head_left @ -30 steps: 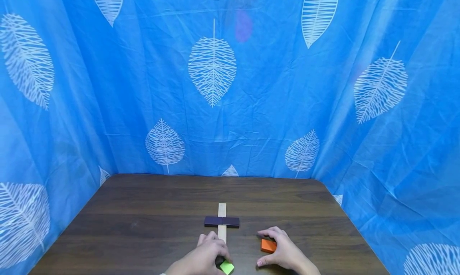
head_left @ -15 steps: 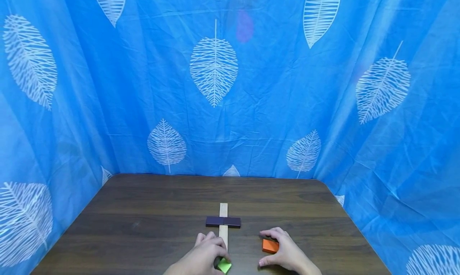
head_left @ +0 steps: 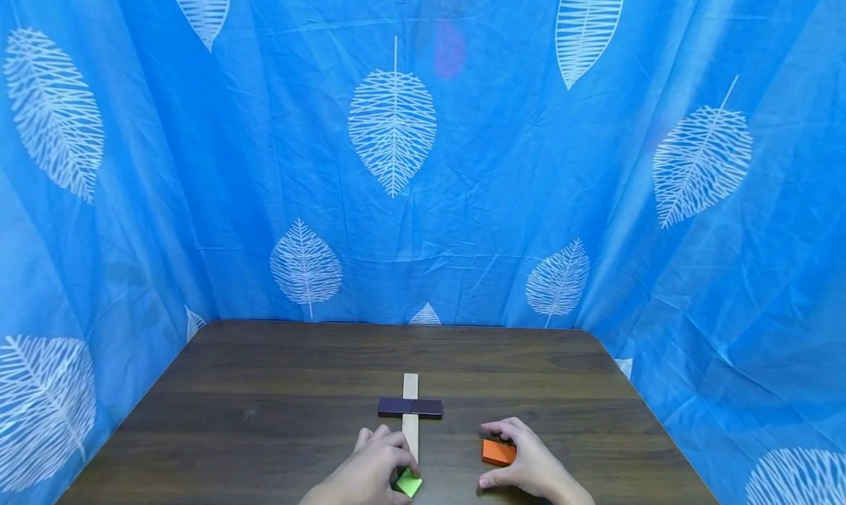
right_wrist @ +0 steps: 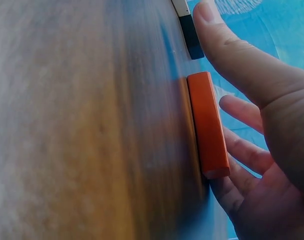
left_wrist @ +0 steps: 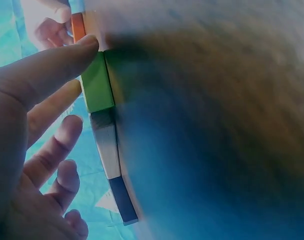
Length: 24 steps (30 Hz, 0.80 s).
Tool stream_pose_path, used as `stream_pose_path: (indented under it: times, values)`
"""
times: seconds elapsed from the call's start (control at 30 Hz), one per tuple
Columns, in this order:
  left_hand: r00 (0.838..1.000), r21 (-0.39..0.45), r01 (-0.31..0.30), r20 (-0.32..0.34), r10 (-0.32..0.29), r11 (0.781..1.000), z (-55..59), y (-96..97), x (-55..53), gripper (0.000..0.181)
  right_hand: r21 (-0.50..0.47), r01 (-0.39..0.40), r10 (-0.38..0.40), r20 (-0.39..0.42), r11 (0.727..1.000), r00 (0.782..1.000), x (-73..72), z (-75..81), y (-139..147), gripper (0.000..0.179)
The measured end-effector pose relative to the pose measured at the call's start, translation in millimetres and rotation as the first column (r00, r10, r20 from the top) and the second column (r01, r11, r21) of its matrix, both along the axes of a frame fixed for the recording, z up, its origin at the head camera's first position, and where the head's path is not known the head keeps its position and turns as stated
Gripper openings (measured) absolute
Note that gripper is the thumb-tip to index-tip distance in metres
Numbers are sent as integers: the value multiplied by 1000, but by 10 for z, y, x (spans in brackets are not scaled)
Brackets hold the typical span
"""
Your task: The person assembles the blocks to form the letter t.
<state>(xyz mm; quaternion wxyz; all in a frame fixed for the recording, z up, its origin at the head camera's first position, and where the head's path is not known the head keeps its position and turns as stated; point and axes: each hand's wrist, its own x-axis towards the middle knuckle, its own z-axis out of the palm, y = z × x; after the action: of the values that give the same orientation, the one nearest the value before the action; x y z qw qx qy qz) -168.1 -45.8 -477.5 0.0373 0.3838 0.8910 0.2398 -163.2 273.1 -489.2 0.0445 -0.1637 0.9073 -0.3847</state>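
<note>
In the head view, my left hand (head_left: 370,467) pinches a light green block (head_left: 409,483) at the near end of a pale wooden strip (head_left: 410,433). From the left wrist, the thumb and a finger meet the green block (left_wrist: 97,85), and the other fingers curl loosely. My right hand (head_left: 531,464) curves around an orange block (head_left: 499,452) lying flat on the table, its thumb apart from it. The right wrist view has the orange block (right_wrist: 208,125) between spread thumb and fingers; whether a fingertip touches its far side I cannot tell.
Two dark purple blocks (head_left: 410,407) lie end to end across the pale strip, making a cross shape. The brown wood-grain table (head_left: 264,373) has rounded far corners. Blue curtains (head_left: 482,182) with white leaf prints hang behind and on both sides.
My left hand has shifted the green block slightly left and away from me, more in line with the pale strip, turning it a little. The right hand stays around the orange block.
</note>
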Motion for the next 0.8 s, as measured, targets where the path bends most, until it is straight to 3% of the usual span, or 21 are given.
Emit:
stream_pose_path:
  times: [0.23,0.5,0.67,0.8]
  values:
    - [996,140,1,83,-13,990,-15,-72,-1,36,-8,19,-19,4,1000,1000,28,17,38,74]
    - [969,340,-77,248,-11,937,43,-183,-6,63,1,57,-57,45,998,997,37,22,121,74]
    - [964,399,-106,265,-4,911,60,-222,-5,68,-10,61,-60,56,998,997,42,32,156,67]
    - [960,401,-116,281,-1,909,53,-241,-7,68,-3,65,-65,54,998,996,40,25,159,58]
